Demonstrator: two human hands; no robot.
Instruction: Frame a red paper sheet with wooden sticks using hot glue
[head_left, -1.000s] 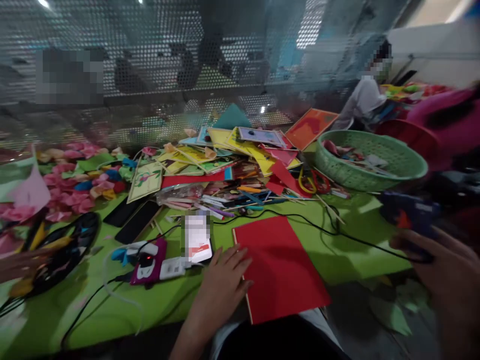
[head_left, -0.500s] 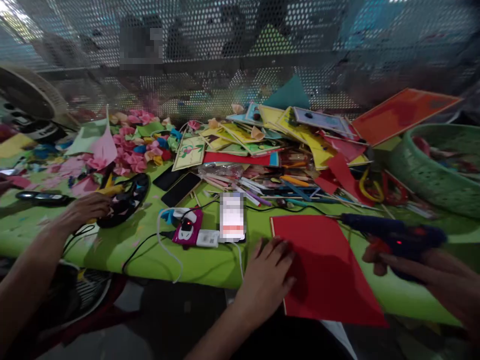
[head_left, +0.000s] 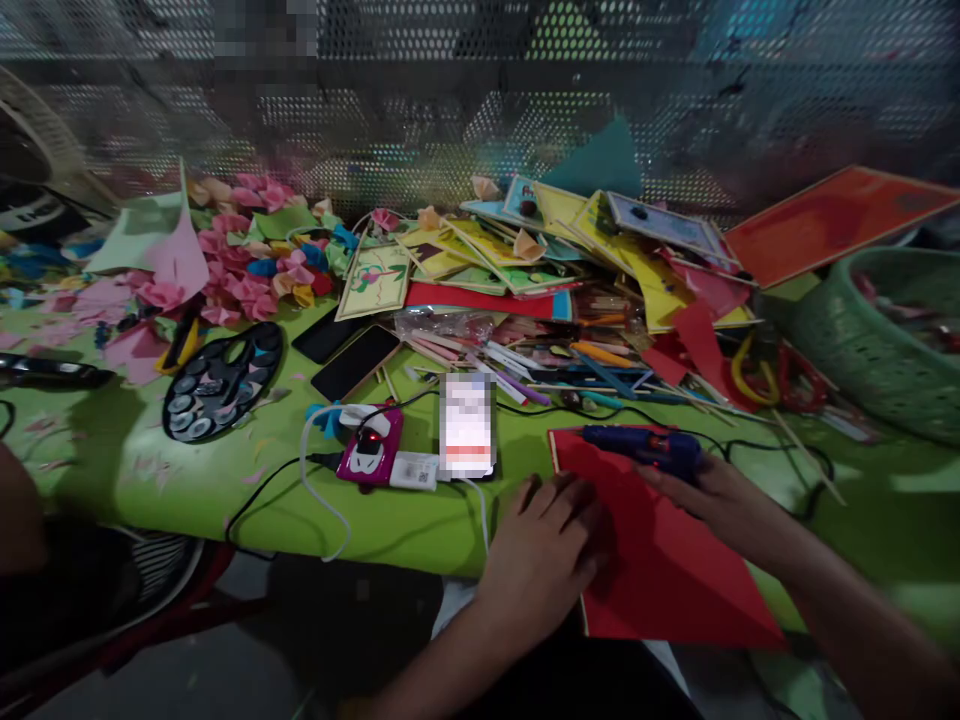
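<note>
A red sheet [head_left: 675,560], with a thin pale strip along its left edge, lies at the front of the green table. My left hand [head_left: 536,540] rests on the sheet's left side, fingers bent a little and spread. My right hand [head_left: 705,500] grips a dark blue glue gun [head_left: 645,445] with a small red light. Its nozzle points left, over the top edge near the upper left corner; whether it touches the sheet I cannot tell. Left of the sheet lies a lit phone [head_left: 466,425], its screen blurred, with a white cable.
A purple power strip [head_left: 379,455] and cables lie left of the phone. Pencils and sticks [head_left: 510,370], yellow cards [head_left: 472,255] and pink paper flowers [head_left: 232,260] crowd the back. A green basket [head_left: 847,310] stands right. Another person's arm [head_left: 19,510] is at far left.
The glue gun has moved left with my right hand, from beyond the sheet's right side to over its top edge. The other person's hand has left the black palette.
</note>
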